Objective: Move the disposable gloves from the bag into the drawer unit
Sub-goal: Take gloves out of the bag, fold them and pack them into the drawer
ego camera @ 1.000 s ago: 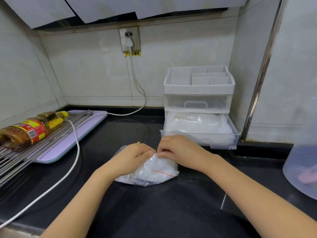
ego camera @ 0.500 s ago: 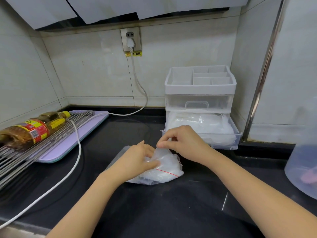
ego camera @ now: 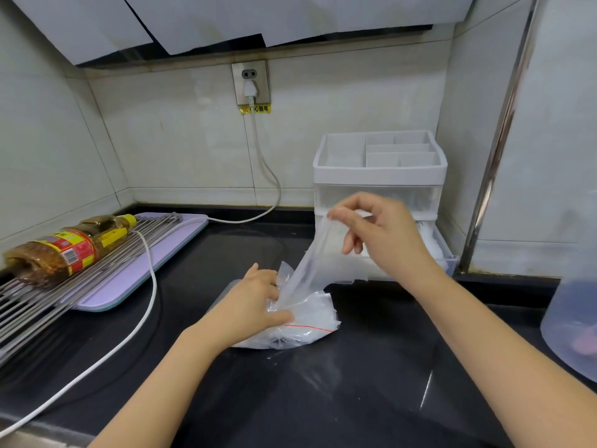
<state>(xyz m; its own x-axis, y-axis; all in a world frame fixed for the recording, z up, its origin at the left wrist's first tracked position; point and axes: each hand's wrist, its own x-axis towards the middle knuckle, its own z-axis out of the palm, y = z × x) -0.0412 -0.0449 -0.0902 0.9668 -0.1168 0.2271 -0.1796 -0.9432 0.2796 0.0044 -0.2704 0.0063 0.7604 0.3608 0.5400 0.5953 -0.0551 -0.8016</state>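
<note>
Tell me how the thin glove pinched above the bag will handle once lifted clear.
Probably very floppy: the glove hangs as a limp, stretched sheet pinched by the right hand. Likely very light, since fingertips alone carry it. It may cling or drag others out, as the left hand holds the bag down.

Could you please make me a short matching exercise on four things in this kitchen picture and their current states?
Things: 1 glove; 2 bag; 3 oil bottle; 4 bottom drawer.
States: A lying on the metal rack; B pulled open; C pinched by the right hand; D held on the counter by the left hand.
Pairs: 1-C; 2-D; 3-A; 4-B.
</note>
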